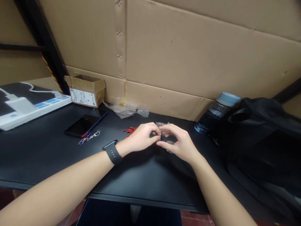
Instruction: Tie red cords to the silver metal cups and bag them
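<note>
Small dark pc (pixel 161 137): L hand (pixel 142 138) + R hand (pixel 180 142), both grips pinched on it; steady w/ L, light R pressure.

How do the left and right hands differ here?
The left hand has a black watch on its wrist; the right hand has a bare wrist. The left hand's fingers point rightward, the right hand's leftward. Red cords lie beside the left hand, not the right. Both have fingertips at one small dark object.
</note>
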The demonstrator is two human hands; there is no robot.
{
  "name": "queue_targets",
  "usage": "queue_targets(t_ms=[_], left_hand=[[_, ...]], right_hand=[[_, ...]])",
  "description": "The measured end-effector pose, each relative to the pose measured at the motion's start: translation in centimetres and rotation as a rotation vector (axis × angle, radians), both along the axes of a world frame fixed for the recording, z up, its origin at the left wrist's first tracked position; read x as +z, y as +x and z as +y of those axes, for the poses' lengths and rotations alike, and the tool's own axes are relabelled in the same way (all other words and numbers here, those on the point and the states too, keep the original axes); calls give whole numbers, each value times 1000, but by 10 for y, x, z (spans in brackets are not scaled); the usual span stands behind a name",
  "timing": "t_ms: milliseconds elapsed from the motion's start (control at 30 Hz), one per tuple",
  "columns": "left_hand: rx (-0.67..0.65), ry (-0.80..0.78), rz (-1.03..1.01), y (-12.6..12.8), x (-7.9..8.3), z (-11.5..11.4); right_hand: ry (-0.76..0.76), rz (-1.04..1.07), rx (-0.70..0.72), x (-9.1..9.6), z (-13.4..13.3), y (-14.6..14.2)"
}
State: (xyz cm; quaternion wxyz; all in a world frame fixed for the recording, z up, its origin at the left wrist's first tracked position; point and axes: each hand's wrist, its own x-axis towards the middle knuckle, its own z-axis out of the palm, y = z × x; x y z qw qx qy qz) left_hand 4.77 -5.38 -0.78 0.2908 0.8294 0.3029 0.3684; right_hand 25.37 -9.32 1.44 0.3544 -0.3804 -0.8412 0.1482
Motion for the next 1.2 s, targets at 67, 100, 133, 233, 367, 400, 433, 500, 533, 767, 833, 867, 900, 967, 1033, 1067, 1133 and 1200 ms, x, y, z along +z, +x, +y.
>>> queue_targets(t_ms=[67, 100, 133, 233, 367, 400, 433, 500, 533, 767, 833, 867, 900, 967, 1033, 1067, 1133, 1200], left_hand=[[-12, -2, -10, 0, 0, 0], [-18, -6, -17, 0, 0, 0], [-21, -13, -22, 0, 0, 0], [-27, -50, -31, 1, -1, 2], [-31, -98, -57, 2, -4, 3], [-30, -102, -63, 2, -5, 4], [-30, -102, -66, 2, -5, 4], [-30, -82, -62, 2, -6, 4], [-30, -63, -58, 2, -5, 3], [-30, 117, 14, 0, -1, -3], [-37, 127, 12, 0, -1, -3], [-40, 129, 9, 0, -1, -3], [-41, 132, 5, 0, -1, -3], [-43, 142, -1, 0, 0, -3], [-39, 155, -7, -1, 1, -3], [-36, 163, -8, -1, 2, -3], [-26, 179, -4, -2, 3, -3], [-17, 196, 6, -2, 5, -3]], right_hand=[[1, -13, 7, 1, 0, 0], [5, -17, 10, 1, 0, 0], [10, -19, 12, 2, -1, 0], [21, -22, 15, 3, -1, 0], [19, 1, 25, 2, 0, 1], [15, 10, 27, 2, 0, 1], [9, 17, 27, 1, 0, 1], [-6, 28, 25, 1, 0, 2], [-16, 34, 23, 0, 0, 2], [-129, 71, 19, 0, -1, 0], [-162, 82, 12, 0, -2, -1], [-178, 89, 6, 0, -2, -2], [-193, 99, 1, 0, -2, -2], [-214, 127, -7, -1, -2, -2], [-223, 158, -4, -2, -1, -3], [-221, 169, 2, -3, -1, -3], [-216, 176, 7, -4, -1, -3], [-217, 173, 0, -5, -1, -4]])
